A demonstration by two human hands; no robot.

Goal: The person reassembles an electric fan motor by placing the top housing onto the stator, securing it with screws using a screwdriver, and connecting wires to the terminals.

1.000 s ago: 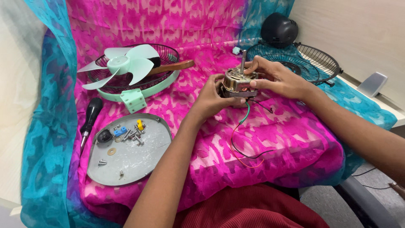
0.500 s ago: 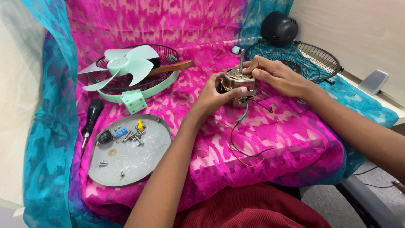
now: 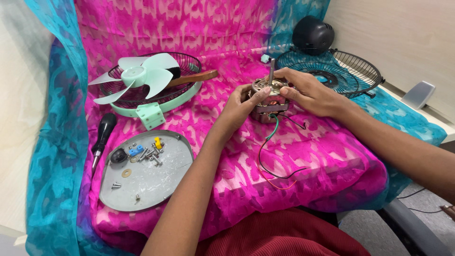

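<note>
Two bare hands close on a small metal fan motor with copper windings, held just above the pink-and-teal patterned cloth that covers the desk; the left hand has its grip clenched on the motor's left side, thumb pressed on the top rim; the right hand grasps the right side, fingers curled near the upright steel shaft that rises from the motor's top; green, black and red wires trail from under the motor down across the cloth toward the person.

Behind the right hand lies a round black wire fan guard, with a black domed motor cover just beyond it; well to the left a pale green fan blade rests on a second black wire guard with a pale green rim, and a brown wooden handle pokes out from beneath the blade; nearer the person sits a round grey metal plate holding loose screws, washers and small blue and yellow parts; a black-handled screwdriver lies just left of the plate.
</note>
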